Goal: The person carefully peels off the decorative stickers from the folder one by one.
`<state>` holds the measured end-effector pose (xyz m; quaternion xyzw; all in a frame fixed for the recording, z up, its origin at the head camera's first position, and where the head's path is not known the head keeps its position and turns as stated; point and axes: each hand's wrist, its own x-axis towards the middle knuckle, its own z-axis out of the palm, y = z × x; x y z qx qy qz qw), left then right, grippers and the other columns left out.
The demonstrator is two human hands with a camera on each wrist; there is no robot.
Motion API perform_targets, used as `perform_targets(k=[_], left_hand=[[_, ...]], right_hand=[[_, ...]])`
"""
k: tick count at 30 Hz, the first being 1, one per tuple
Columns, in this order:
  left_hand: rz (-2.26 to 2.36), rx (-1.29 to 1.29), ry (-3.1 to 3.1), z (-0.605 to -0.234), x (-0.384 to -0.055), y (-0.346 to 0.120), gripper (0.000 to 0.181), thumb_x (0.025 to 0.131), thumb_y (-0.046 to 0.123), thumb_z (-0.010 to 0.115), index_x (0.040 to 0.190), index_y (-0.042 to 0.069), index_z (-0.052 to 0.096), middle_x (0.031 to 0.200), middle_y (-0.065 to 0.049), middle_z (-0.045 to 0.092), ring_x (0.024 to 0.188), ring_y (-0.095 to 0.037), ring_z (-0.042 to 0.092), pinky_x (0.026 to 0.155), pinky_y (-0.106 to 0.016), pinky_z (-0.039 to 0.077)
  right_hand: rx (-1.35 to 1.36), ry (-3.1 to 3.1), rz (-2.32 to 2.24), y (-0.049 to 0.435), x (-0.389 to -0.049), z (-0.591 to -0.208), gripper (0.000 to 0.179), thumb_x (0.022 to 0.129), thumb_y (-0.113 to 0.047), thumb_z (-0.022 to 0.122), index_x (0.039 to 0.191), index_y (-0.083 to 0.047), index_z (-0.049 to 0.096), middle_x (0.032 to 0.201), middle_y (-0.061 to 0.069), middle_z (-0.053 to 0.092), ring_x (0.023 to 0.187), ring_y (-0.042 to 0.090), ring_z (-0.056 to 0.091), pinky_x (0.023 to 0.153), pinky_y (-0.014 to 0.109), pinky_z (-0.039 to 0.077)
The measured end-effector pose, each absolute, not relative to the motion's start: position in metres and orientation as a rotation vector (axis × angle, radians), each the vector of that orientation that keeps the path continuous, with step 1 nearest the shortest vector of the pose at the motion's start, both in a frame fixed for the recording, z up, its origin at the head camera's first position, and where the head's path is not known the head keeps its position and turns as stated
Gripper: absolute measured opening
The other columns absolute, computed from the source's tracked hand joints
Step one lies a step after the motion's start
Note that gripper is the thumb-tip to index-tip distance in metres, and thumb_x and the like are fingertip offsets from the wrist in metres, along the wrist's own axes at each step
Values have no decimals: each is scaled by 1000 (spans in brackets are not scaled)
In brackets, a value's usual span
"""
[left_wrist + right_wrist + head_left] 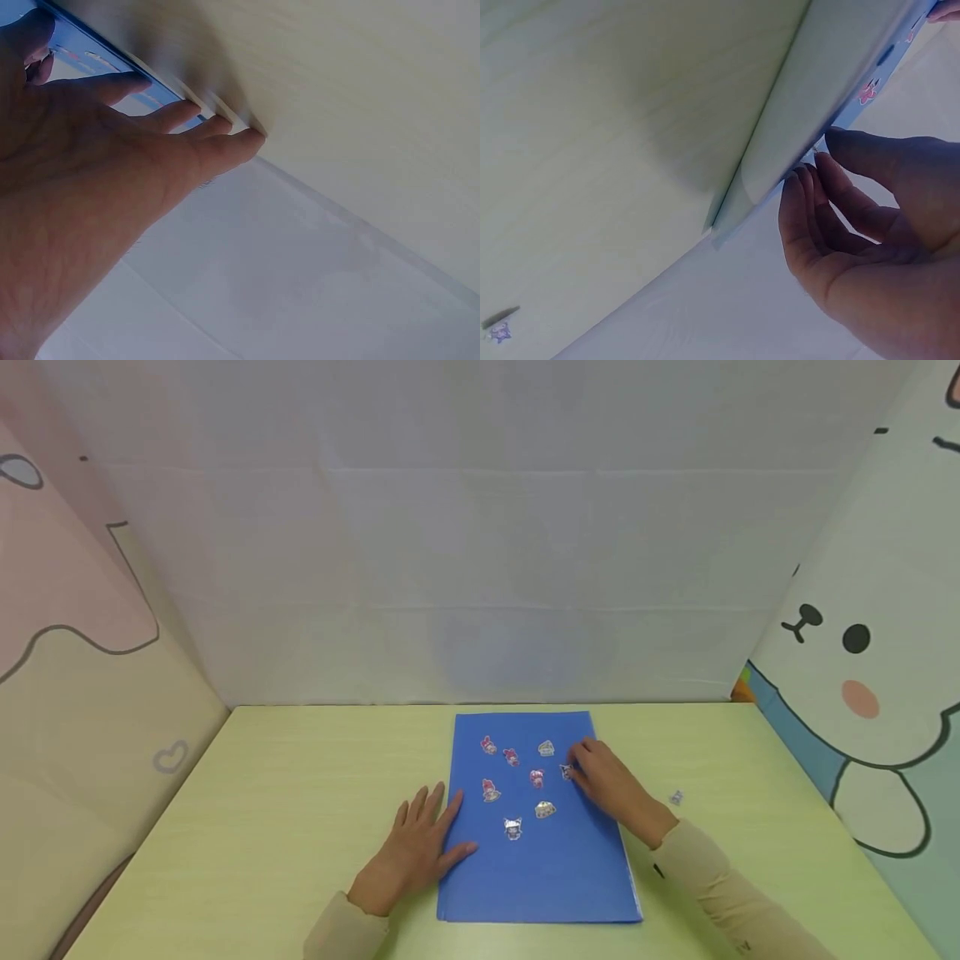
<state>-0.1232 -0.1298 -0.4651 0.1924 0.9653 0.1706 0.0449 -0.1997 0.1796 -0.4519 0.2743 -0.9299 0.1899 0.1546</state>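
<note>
A blue folder (540, 885) lies upright on the table, with several small cartoon stickers, such as a pink one (537, 778) and a white one (512, 828), spread over its upper part. My left hand (412, 847) rests flat across its left edge, fingers spread and thumb on the cover. Near the upper right edge, my right hand (611, 781) pinches a small dark-and-white sticker (566, 771) between thumb and fingertips, right at the cover. In the right wrist view the thumb (870, 154) and fingers close over the sticker and mostly hide it.
One loose purple-and-white sticker (677, 797) lies on the pale table (315, 777) right of the folder. A small dark piece (658, 871) shows beside the right sleeve. A white sheet (487, 568) hangs behind the table, with cartoon-printed cloths on both sides.
</note>
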Motion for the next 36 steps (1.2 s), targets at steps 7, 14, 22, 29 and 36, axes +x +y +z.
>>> perform_targets(k=[7, 14, 22, 29, 36], left_hand=[[510, 587, 2949, -465, -124, -130, 73, 101, 49, 60, 155, 4, 43, 159, -27, 34, 147, -51, 29, 115, -67, 25], [501, 591, 2951, -467, -122, -129, 73, 101, 49, 60, 155, 3, 43, 159, -27, 34, 147, -51, 29, 115, -67, 26], [497, 583, 2951, -466, -123, -130, 73, 101, 50, 60, 155, 4, 42, 160, -27, 34, 147, -51, 29, 115, -67, 26], [488, 578, 2954, -463, -123, -128, 74, 101, 51, 59, 155, 4, 43, 160, -27, 33, 147, -50, 29, 115, -67, 26], [478, 578, 2959, -464, -123, -128, 75, 100, 52, 60, 155, 4, 43, 160, -26, 34, 147, -50, 29, 115, -68, 26]], right_hand=[[813, -2629, 554, 178, -201, -453, 19, 85, 11, 75, 92, 0, 62, 82, 8, 60, 77, 24, 57, 70, 41, 52], [779, -2640, 582, 179, -202, -451, 12, 87, 11, 72, 92, 0, 69, 81, 8, 63, 75, 23, 60, 69, 40, 54], [766, -2637, 689, 181, -202, -450, 8, 89, 8, 72, 94, 2, 72, 84, 8, 66, 77, 23, 64, 72, 40, 56], [739, -2627, 731, 186, -205, -452, 9, 90, 9, 71, 96, 2, 71, 87, 9, 66, 81, 23, 65, 74, 41, 57], [738, -2617, 810, 196, -204, -452, 11, 89, 10, 71, 95, 1, 69, 85, 7, 65, 77, 19, 60, 69, 35, 54]])
